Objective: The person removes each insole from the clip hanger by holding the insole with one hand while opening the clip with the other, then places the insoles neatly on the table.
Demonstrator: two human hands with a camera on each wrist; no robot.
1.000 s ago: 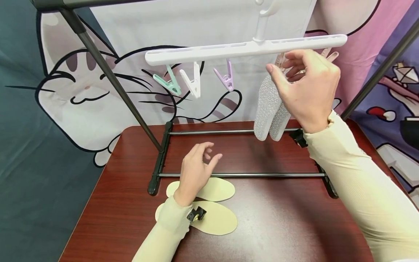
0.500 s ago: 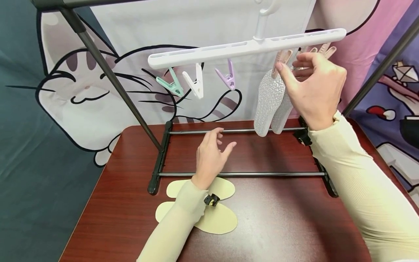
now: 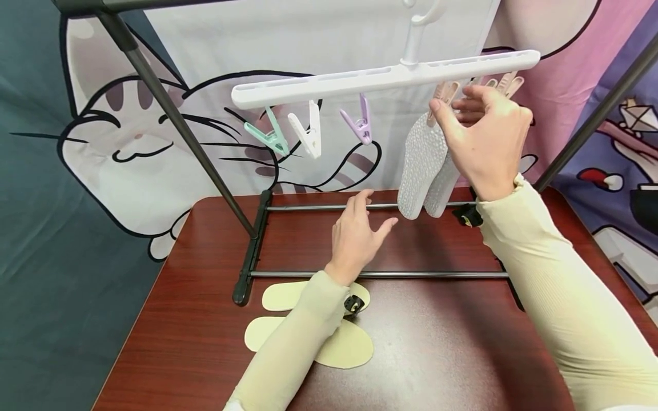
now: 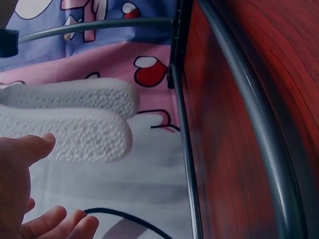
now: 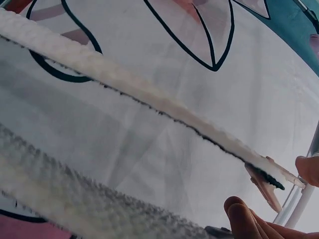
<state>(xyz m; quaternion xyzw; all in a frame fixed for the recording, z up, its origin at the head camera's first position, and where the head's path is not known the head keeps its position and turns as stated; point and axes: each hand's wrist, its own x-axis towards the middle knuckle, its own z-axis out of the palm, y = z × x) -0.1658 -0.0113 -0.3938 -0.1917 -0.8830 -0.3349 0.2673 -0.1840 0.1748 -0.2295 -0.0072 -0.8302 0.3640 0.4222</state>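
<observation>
Two grey-white bumpy insoles [image 3: 418, 165] hang side by side from the right part of a white clip hanger [image 3: 370, 81]. A pale pink clip [image 5: 263, 186] grips the top of one insole. My right hand [image 3: 488, 142] is raised beside the clips under the bar; in the right wrist view its thumb and fingers stand apart, with the pink clip in the gap. My left hand [image 3: 357, 240] is below and left of the insoles, thumb and fingers spread, holding nothing. In the left wrist view, its thumb overlaps the nearer insole's lower half.
Mint [image 3: 269, 134], white [image 3: 309, 131] and lilac [image 3: 361, 121] clips hang from the bar's left half; more pink clips [image 3: 509, 84] hang at its right end. Two flat pale-yellow insoles [image 3: 344, 345] lie on the red-brown table [image 3: 437, 342], partly under my left arm. A dark rack's lower rails [image 3: 421, 274] cross the table.
My left hand has moved right and up toward the hanging insoles. My right hand shifted right, then slightly back left. The hanger and insoles have swung a little.
</observation>
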